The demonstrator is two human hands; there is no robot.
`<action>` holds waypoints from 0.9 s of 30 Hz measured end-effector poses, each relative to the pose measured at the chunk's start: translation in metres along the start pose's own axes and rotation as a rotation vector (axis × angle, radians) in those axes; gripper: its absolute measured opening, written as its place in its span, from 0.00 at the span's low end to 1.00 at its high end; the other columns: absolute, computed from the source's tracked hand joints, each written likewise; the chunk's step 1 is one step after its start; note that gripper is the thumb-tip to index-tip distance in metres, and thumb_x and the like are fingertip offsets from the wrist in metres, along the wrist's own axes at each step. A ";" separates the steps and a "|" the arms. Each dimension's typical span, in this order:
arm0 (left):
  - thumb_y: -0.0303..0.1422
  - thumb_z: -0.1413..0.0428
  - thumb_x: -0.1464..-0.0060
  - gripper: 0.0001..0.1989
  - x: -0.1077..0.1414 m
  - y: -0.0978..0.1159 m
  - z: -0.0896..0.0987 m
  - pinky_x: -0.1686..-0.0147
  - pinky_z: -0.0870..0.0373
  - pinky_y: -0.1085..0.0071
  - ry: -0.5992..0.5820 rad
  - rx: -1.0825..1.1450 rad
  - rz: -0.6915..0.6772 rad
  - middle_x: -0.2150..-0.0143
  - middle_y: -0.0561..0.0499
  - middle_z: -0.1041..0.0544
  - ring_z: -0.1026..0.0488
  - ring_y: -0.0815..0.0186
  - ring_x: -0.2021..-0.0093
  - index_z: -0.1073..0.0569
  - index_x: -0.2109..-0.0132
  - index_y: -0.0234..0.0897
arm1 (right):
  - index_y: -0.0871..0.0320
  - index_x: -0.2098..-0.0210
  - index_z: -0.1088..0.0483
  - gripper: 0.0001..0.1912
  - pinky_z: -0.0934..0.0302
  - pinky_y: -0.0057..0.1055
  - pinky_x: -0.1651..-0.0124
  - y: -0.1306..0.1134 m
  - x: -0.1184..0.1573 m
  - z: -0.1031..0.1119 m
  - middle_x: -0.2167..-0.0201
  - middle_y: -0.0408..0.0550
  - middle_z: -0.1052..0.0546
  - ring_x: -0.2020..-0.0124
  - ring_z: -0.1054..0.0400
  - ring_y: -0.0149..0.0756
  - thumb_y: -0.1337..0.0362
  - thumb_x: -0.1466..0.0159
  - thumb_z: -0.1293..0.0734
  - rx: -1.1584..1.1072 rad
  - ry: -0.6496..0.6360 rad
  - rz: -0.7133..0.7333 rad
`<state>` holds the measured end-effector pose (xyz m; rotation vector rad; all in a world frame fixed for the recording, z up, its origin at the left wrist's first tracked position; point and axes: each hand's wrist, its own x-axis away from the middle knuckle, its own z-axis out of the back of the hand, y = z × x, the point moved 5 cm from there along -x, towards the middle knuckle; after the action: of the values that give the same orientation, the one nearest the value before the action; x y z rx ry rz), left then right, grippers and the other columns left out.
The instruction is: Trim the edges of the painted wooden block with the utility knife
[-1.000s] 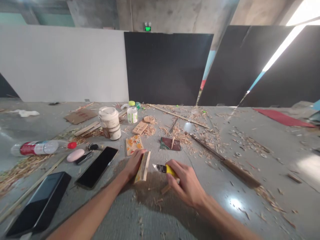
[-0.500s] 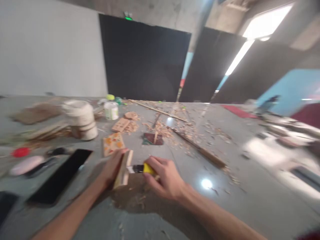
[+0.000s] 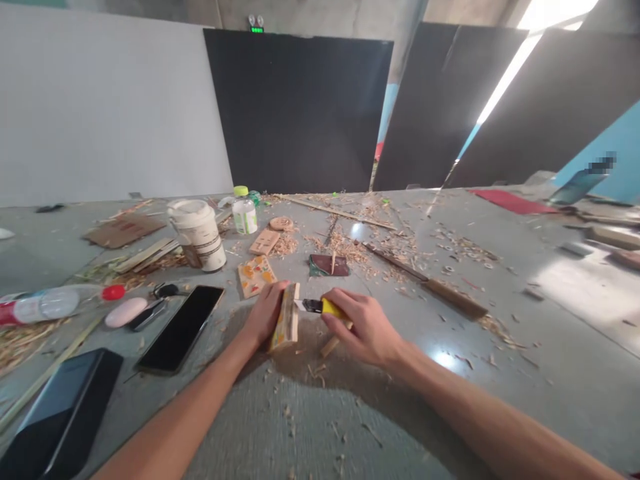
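Observation:
My left hand (image 3: 267,313) grips a small wooden block (image 3: 290,317) by its left side, tilted up on edge above the table. In my right hand (image 3: 365,325) is a yellow utility knife (image 3: 330,309), my fingers closed round its handle. The blade points left and meets the edge of the block or lies right beside it. Beyond my left hand lies a wooden piece with an orange pattern (image 3: 257,275). A dark red and green folded piece (image 3: 330,265) with a thin wooden stick on it lies farther back. Beneath the knife is a small wood offcut (image 3: 329,346).
To the left lie a phone (image 3: 181,329), a black box (image 3: 65,410), a pink oval object (image 3: 126,312) and a plastic bottle (image 3: 55,305). A paper cup (image 3: 199,235) and a lidded jar (image 3: 245,212) stand behind. A long wood-handled tool (image 3: 453,297) lies right among shavings.
The view has swung left and down, so the table things appear farther right, and it is sharper. Both hands keep their hold on the block and the knife.

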<state>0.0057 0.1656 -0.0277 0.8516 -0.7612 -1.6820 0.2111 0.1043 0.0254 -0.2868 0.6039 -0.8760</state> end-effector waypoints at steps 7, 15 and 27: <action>0.38 0.52 0.36 0.13 0.001 0.011 0.003 0.49 0.28 0.60 0.019 -0.001 0.053 0.58 0.43 0.21 0.27 0.56 0.54 0.27 0.63 0.38 | 0.56 0.54 0.29 0.14 0.44 0.35 0.64 -0.003 0.001 0.006 0.65 0.48 0.26 0.67 0.34 0.36 0.56 0.24 0.42 0.076 0.001 0.136; 0.43 0.52 0.38 0.20 0.013 0.041 -0.014 0.60 0.30 0.65 -0.088 0.024 -0.055 0.75 0.50 0.32 0.33 0.59 0.66 0.37 0.77 0.42 | 0.54 0.63 0.30 0.14 0.50 0.34 0.69 0.050 -0.006 0.058 0.72 0.46 0.25 0.73 0.37 0.35 0.56 0.25 0.41 0.297 0.498 -0.277; 0.42 0.54 0.39 0.16 0.003 0.017 0.000 0.53 0.32 0.62 0.247 0.115 0.160 0.66 0.48 0.26 0.31 0.58 0.58 0.32 0.71 0.40 | 0.55 0.72 0.37 0.25 0.51 0.33 0.69 0.018 0.000 0.009 0.76 0.41 0.32 0.76 0.41 0.30 0.52 0.21 0.45 0.027 0.116 -0.001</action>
<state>0.0135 0.1590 -0.0143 1.0288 -0.7398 -1.3726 0.2280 0.1157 0.0240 -0.2129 0.6987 -0.9058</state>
